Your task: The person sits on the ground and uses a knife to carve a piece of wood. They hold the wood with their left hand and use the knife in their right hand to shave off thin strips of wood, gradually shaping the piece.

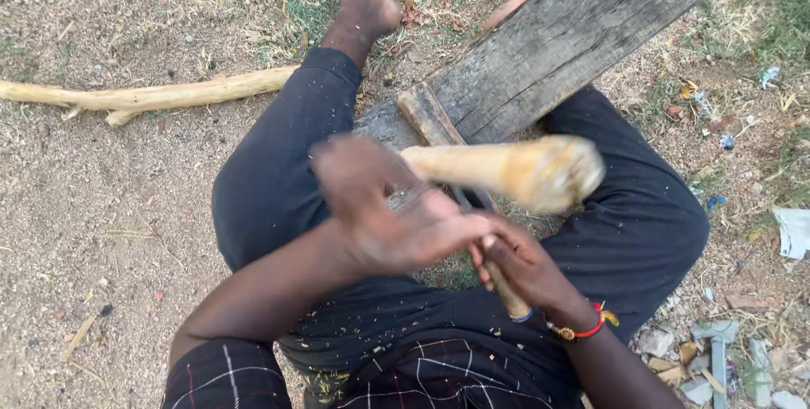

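My left hand is blurred by motion and closes over the narrow end of a pale, club-shaped wooden piece. That piece lies across the near end of a weathered grey plank. My right hand, with a red thread bracelet at the wrist, grips the wooden handle of a tool. Its dark metal part points up under the pale wood. Both hands meet above my lap, between my dark trouser legs. Fine wood chips lie scattered on the cloth.
A long peeled stick lies on the sandy ground at the left. My bare foot rests near the grass at the top. Stones, scraps and wood bits litter the lower right.
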